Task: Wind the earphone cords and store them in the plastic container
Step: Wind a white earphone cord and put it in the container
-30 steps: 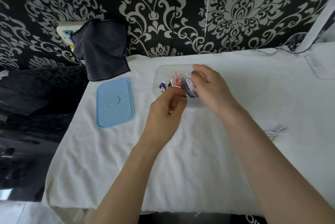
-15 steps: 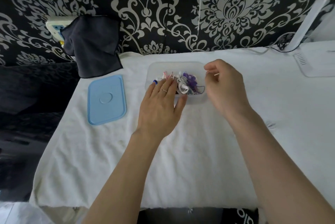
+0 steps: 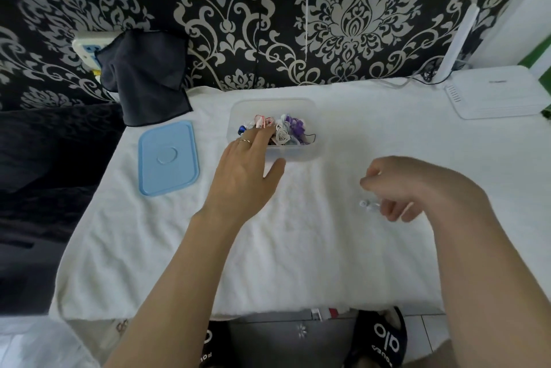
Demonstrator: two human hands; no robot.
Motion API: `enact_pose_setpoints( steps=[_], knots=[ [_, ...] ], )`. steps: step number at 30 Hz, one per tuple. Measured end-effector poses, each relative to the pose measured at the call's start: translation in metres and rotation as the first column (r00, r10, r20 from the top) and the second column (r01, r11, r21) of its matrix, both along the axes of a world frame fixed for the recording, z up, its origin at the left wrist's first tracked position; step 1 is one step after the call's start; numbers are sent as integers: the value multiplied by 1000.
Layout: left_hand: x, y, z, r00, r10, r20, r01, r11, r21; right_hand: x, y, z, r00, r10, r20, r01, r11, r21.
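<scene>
The right hand (image 3: 417, 188) hung over the near right of the white towel (image 3: 298, 248), fingers curled, pinching white earphones (image 3: 368, 205); two small glossy buds showed left of the fingers, the cord mostly hidden. Judged very light, limp and tangle-prone: best held by the cord just behind the buds and looped. The left hand (image 3: 244, 170) lay flat, fingers straight, tips over the near rim of the translucent plastic container (image 3: 298, 156), which held coiled red, white and purple cords. Its smooth blue lid (image 3: 168, 157) lay to the left.
</scene>
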State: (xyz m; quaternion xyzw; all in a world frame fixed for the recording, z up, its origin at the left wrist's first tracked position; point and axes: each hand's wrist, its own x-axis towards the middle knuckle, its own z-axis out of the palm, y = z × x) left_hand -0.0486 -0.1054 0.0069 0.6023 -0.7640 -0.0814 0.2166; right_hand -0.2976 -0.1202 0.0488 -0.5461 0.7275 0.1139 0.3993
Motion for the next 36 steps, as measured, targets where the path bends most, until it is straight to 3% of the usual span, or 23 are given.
enact_pose_setpoints(
  steps=[2,7,10,15,18,20,22,26,31,36],
  knots=[
    [1,10,4,1000,-18,1,18,998,53,-3,3,-9,999,17,-32,-14,996,88],
    [21,32,17,990,113,-85,-103,989,106,-3,0,-26,999,-44,9,43,997,70],
    [43,43,18,974,205,-98,-178,956,231,4,0,-31,982,-105,159,97,994,58],
    [64,54,10,967,247,63,-242,811,533,52,10,-16,888,-103,449,97,995,36],
    [76,58,4,970,238,53,-226,793,566,92,18,-15,780,-87,619,92,995,23],
    [86,63,-2,968,248,30,-219,786,578,110,20,-24,761,-44,647,61,998,-4],
    [98,69,-5,962,272,13,-226,770,596,124,22,-34,792,36,610,12,997,-74],
    [114,74,-12,952,306,-13,-243,778,579,135,26,-46,883,265,389,-153,943,-295],
    [122,77,-17,956,292,23,-253,783,569,140,25,-48,843,413,344,-222,850,-477],
    [127,77,-19,958,285,-6,-233,796,558,143,25,-59,709,704,-39,-569,538,-622]
  ],
)
